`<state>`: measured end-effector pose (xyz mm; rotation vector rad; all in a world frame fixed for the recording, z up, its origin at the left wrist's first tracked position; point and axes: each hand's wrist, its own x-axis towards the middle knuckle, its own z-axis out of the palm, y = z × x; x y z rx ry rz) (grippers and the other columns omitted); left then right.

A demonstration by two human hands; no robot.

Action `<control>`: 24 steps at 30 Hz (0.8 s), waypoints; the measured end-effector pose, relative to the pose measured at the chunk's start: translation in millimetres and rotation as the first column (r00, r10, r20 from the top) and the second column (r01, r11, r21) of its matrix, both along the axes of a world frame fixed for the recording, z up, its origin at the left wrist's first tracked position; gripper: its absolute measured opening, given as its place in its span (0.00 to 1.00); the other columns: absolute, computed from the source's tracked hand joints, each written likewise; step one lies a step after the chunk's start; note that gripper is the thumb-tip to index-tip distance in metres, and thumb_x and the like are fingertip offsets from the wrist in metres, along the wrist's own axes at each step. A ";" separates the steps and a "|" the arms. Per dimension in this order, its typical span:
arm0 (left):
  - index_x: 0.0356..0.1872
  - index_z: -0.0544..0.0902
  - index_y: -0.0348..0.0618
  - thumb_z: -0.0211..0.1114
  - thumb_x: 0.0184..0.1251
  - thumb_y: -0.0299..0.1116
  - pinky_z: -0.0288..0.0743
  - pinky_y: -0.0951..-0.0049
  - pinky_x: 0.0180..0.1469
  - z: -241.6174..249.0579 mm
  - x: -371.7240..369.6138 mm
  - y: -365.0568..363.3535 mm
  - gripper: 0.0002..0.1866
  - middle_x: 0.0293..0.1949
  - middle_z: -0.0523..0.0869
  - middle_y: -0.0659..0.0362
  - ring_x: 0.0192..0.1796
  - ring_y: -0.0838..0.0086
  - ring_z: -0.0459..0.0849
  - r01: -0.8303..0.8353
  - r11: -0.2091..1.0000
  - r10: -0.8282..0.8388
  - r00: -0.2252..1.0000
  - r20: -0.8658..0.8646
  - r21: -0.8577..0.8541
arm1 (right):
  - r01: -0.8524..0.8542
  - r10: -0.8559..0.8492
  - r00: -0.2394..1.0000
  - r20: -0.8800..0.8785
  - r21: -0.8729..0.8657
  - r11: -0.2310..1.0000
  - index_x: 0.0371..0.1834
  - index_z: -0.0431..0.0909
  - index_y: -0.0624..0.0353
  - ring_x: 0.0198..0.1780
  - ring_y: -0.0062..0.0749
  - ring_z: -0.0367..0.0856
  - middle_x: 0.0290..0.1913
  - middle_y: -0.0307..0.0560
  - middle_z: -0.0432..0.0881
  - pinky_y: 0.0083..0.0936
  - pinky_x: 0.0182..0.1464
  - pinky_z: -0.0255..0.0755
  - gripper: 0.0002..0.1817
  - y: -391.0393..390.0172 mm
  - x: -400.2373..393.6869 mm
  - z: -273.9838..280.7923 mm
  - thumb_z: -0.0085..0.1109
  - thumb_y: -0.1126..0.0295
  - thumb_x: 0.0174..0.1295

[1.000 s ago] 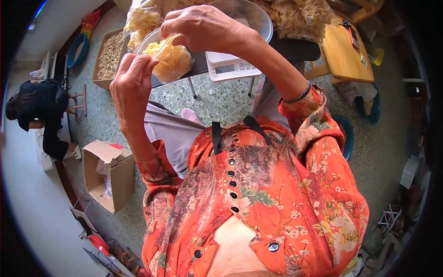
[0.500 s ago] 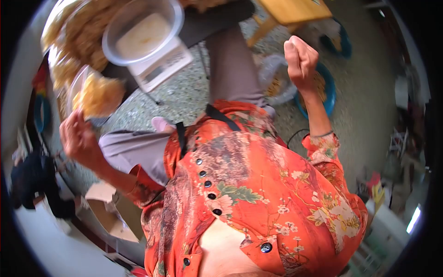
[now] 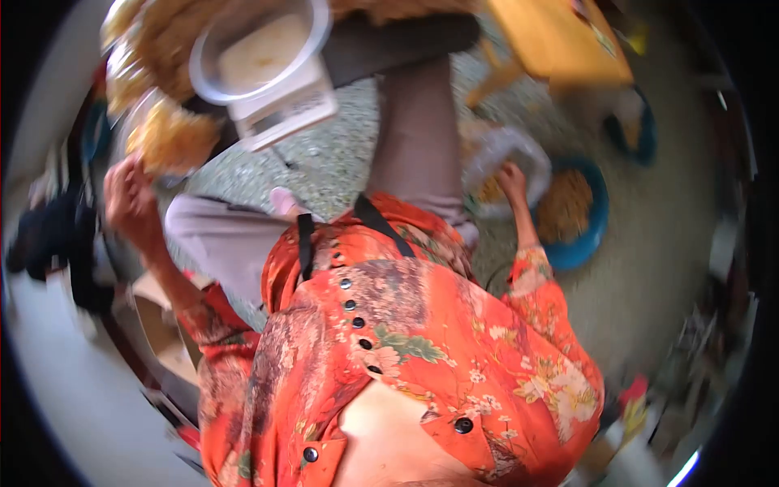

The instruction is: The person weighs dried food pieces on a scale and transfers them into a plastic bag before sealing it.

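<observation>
At the left, my left hand is closed at the near edge of a clear plastic bag filled with yellow-orange pieces, keeping it beside the scale. My right hand reaches down to the mouth of an open clear plastic bag on the floor, with yellowish bits inside. Its fingers are small and blurred, so their grip does not show. A white kitchen scale carries a translucent bowl with a pale bottom. Its display is too blurred to read.
A blue basin of brownish-yellow bits stands right of the floor bag. Farther off are a wooden stool and another blue basin. Large bags of yellowish pieces pile up at top left. A cardboard box lies at lower left.
My right hand has come down from a raised, fist-like pose to the floor bag. My left hand stays by its bag of yellow pieces. The view has shifted slightly.
</observation>
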<state>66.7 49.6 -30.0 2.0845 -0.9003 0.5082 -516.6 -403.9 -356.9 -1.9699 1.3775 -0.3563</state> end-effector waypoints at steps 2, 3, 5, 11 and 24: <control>0.44 0.87 0.36 0.68 0.72 0.24 0.85 0.77 0.38 14.7 4.9 0.0 0.04 0.41 0.87 0.57 0.37 0.77 0.87 0.026 0.999 -0.029 0.996 0.086 0.036 | -0.063 0.055 0.960 -0.273 -0.023 0.998 0.59 0.81 0.60 0.54 0.44 0.87 0.54 0.54 0.87 0.36 0.56 0.78 0.24 -5.4 17.8 12.9 0.68 0.64 0.60; 0.43 0.86 0.35 0.68 0.72 0.24 0.83 0.78 0.36 19.4 6.1 1.4 0.04 0.40 0.87 0.58 0.35 0.78 0.86 0.018 0.999 -0.019 0.999 0.035 0.038 | -0.122 0.117 0.975 -0.188 -0.015 0.992 0.59 0.81 0.60 0.54 0.46 0.86 0.53 0.56 0.87 0.36 0.57 0.77 0.25 -7.4 20.2 4.2 0.69 0.63 0.59; 0.43 0.86 0.34 0.68 0.73 0.25 0.81 0.79 0.36 20.9 15.6 5.4 0.04 0.40 0.85 0.59 0.34 0.79 0.85 -0.005 1.000 0.005 0.999 -0.039 -0.009 | -0.186 0.185 0.980 -0.072 -0.008 0.982 0.60 0.80 0.61 0.54 0.47 0.86 0.53 0.57 0.86 0.36 0.58 0.77 0.27 -10.5 24.1 -5.0 0.70 0.62 0.57; 0.43 0.85 0.34 0.67 0.75 0.28 0.80 0.80 0.36 24.3 9.9 13.9 0.06 0.40 0.84 0.60 0.32 0.79 0.86 -0.037 0.999 0.034 0.996 -0.079 -0.030 | -0.105 0.108 0.986 -0.128 0.028 0.994 0.60 0.79 0.61 0.54 0.47 0.86 0.53 0.57 0.86 0.37 0.57 0.77 0.26 -4.5 22.7 -3.8 0.69 0.63 0.58; 0.44 0.85 0.34 0.67 0.75 0.28 0.79 0.81 0.36 10.7 -0.9 36.7 0.06 0.38 0.85 0.59 0.31 0.79 0.86 -0.096 0.995 0.097 0.989 -0.110 0.014 | 0.040 -0.025 0.991 -0.130 0.115 0.992 0.59 0.79 0.61 0.53 0.47 0.87 0.52 0.56 0.86 0.38 0.56 0.79 0.25 15.5 -18.2 2.5 0.68 0.64 0.59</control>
